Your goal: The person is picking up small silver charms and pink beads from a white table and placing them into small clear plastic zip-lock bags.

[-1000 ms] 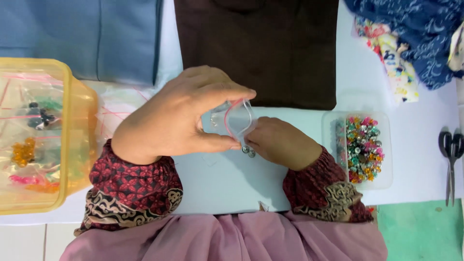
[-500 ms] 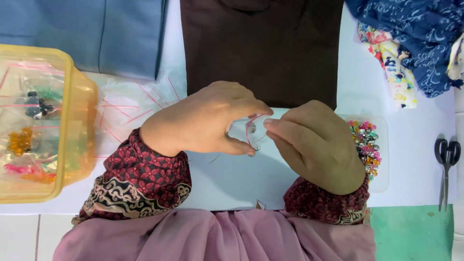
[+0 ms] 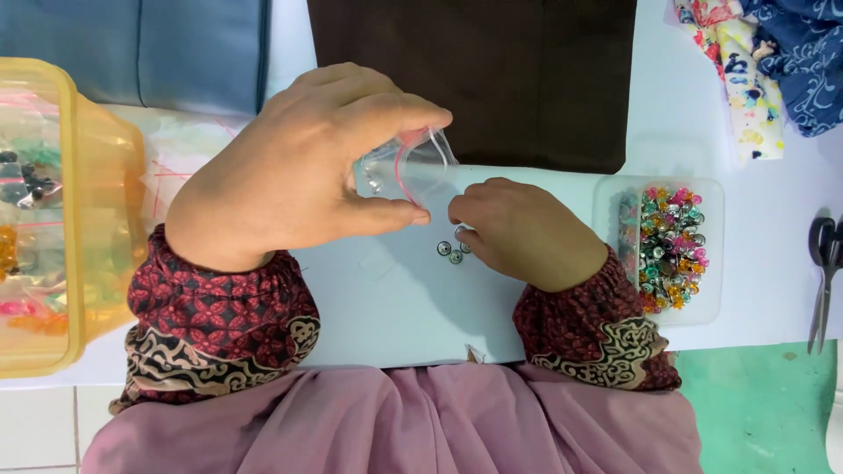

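1. Risk: the small metal snap buttons (image 3: 452, 252) lie loose on the pale blue sheet (image 3: 386, 307), close under the right hand (image 3: 527, 233). A careless brush of its fingers could, in my judgement, scatter or roll them toward the near edge.
2. Risk: the small clear zip bag (image 3: 413, 167) hangs in a pinch only; if the grip slackens, anything inside may spill. What it contains cannot be made out.
3. Left hand (image 3: 303, 171): narrowly closed, thumb and fingers pinching the bag just above the sheet.
4. Right hand: loosely curled, fingertips down beside the buttons; whether it grips one cannot be told.
5. Beyond: clear tray of coloured beads (image 3: 672, 250) right, yellow plastic box (image 3: 53, 211) left, scissors (image 3: 824, 281) far right, dark brown fabric (image 3: 474, 79) behind.
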